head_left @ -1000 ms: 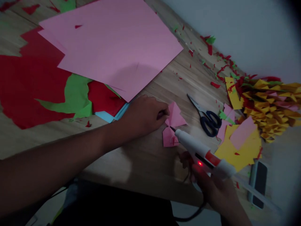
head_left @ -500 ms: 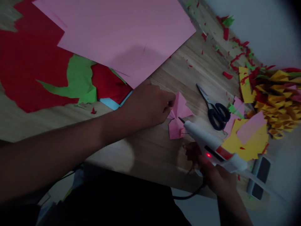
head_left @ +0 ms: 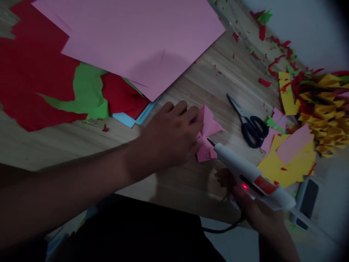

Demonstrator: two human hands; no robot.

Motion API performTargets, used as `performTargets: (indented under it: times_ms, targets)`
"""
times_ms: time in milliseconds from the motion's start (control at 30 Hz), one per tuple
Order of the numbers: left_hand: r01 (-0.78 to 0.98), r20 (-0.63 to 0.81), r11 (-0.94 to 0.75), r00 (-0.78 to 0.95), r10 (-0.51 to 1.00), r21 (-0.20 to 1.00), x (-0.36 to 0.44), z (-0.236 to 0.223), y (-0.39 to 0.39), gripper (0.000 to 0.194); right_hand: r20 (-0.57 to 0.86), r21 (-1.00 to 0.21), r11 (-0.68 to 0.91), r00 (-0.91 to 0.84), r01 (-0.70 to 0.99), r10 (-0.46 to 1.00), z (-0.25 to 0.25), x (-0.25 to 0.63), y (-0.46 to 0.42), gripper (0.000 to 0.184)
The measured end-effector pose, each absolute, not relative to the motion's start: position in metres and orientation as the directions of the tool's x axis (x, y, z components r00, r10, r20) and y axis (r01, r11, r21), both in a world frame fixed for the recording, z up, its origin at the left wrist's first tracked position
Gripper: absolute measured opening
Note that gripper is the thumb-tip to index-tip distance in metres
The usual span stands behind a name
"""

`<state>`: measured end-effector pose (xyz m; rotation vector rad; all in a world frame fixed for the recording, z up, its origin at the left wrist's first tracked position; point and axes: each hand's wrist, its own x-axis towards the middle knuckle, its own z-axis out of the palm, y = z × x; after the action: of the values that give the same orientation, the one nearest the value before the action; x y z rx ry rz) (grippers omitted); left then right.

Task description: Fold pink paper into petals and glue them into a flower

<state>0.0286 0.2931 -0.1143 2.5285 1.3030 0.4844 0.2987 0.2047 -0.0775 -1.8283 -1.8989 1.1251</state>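
A folded pink paper piece [head_left: 208, 123], shaped like a flower or bow, lies on the wooden table. At its left edge my left hand [head_left: 174, 134] curls its fingers onto the paper; the fingertips are partly hidden. My right hand [head_left: 253, 207] is wrapped around the handle of a white hot glue gun [head_left: 240, 160] with its red light lit. The dark nozzle points at the middle of the pink piece, where the folds meet. A clear glue stick sticks out of the gun's back end.
Scissors [head_left: 249, 127] with dark handles lie right of the pink piece. Beyond them are yellow paper pieces [head_left: 291, 167], a folded yellow paper construction [head_left: 324, 116] and a phone-like object [head_left: 305, 203]. Large pink sheets [head_left: 131, 40] and red paper [head_left: 35, 83] cover the far left.
My left hand has come down slightly and its fingers have shifted lower along the pink piece's left side. The glue gun has moved slightly right and down, its nozzle still at the middle.
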Motion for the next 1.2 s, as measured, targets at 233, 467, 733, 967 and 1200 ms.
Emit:
performTargets:
  times_ms: [233, 467, 733, 967, 1200]
  targets:
    - [0.738, 0.201, -0.522, 0.485, 0.851, 0.428, 0.034, -0.123, 0.283, 0.051, -0.298, -0.663, -0.084, -0.16, 0.744, 0.941, -0.071, 0.314, 0.205, 0.025]
    - [0.703, 0.202, -0.525, 0.494, 0.845, 0.479, 0.042, -0.124, 0.279, 0.057, -0.345, -0.665, -0.077, -0.214, 0.743, 0.914, -0.072, 0.317, 0.202, 0.023]
    - [0.65, 0.207, -0.559, 0.539, 0.817, 0.514, 0.041, -0.13, 0.274, 0.053, -0.395, -0.648, -0.118, -0.199, 0.753, 0.897, -0.066, 0.308, 0.203, 0.021]
    - [0.677, 0.173, -0.548, 0.541, 0.823, 0.491, 0.037, -0.128, 0.282, 0.031, -0.416, -0.697, -0.164, -0.208, 0.698, 0.885, -0.068, 0.298, 0.213, 0.027]
    - [0.668, 0.199, -0.544, 0.524, 0.828, 0.508, 0.037, -0.128, 0.282, 0.032, -0.497, -0.649, -0.201, -0.21, 0.734, 0.842, -0.067, 0.293, 0.223, 0.031]
